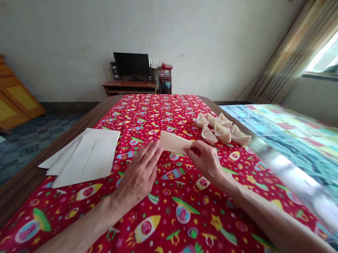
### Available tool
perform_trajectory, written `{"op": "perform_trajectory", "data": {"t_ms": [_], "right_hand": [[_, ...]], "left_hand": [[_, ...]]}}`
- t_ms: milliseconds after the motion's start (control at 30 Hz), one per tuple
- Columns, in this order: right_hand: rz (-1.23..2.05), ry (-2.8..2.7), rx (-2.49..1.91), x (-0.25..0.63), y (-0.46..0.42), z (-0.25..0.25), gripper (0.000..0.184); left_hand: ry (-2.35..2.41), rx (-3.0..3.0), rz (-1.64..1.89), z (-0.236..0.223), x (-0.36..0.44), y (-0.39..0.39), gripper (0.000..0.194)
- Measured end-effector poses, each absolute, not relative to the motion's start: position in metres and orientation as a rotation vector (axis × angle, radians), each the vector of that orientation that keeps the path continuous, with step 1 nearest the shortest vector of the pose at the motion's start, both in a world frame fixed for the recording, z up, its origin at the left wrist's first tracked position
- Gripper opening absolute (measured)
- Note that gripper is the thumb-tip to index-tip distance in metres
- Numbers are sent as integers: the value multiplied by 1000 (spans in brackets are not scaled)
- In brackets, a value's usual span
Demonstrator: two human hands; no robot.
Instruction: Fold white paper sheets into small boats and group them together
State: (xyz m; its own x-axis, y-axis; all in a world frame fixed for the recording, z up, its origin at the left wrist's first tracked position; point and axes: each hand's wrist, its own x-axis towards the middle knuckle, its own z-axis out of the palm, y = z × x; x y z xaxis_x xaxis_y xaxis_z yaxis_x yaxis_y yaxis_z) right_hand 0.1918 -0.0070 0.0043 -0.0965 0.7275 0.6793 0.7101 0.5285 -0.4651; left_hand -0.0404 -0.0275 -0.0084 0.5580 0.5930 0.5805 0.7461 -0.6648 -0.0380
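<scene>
A folded piece of pale paper (173, 142) lies on the red patterned cloth between my two hands. My left hand (141, 168) is flat with its fingers stretched out, the fingertips at the paper's left end. With thumb and bent fingers, my right hand (205, 158) pinches the paper's right end. To the right sits a group of several folded paper boats (222, 132), close together. Left of my left hand lies a fanned stack of paper sheets (93, 156), the top one with a faint green line.
The red cloth (166, 201) covers a brown wooden table (26, 186). A bed with a blue and checked cover (301, 147) adjoins the right side. Beyond the far end are a monitor (132, 64), speakers and a small desk (128, 87). A wooden cabinet (12, 94) stands left.
</scene>
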Motion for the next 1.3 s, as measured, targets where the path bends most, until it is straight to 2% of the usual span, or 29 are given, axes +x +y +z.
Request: {"op": "perform_trajectory", "data": {"t_ms": [167, 300, 400, 500, 600, 733, 1100, 1300], "right_hand": [[-375, -2030, -996, 196, -18, 14, 13], [-519, -2315, -915, 196, -25, 6, 15], [-564, -2401, -869, 194, -28, 1, 18], [-573, -2430, -849, 193, -28, 1, 22], [-552, -2470, -826, 192, -29, 1, 25], [-481, -2532, -771, 193, -31, 2, 27], [-268, -2611, -695, 194, -32, -4, 24], [101, -2518, -845, 199, -28, -6, 21]], "left_hand": [[-1150, -2478, -849, -10, -40, -28, 71], [-1121, -2473, -867, -9, -40, -29, 72], [-1072, -2497, -852, -8, -40, -30, 66], [-998, -2571, -831, -6, -40, -31, 49], [-946, -2652, -806, -4, -37, -34, 33], [-924, -2757, -721, -1, -33, -37, 24], [-867, -2821, -583, -4, -34, -38, 19], [-946, -2871, -750, -10, -33, -37, 17]]}}
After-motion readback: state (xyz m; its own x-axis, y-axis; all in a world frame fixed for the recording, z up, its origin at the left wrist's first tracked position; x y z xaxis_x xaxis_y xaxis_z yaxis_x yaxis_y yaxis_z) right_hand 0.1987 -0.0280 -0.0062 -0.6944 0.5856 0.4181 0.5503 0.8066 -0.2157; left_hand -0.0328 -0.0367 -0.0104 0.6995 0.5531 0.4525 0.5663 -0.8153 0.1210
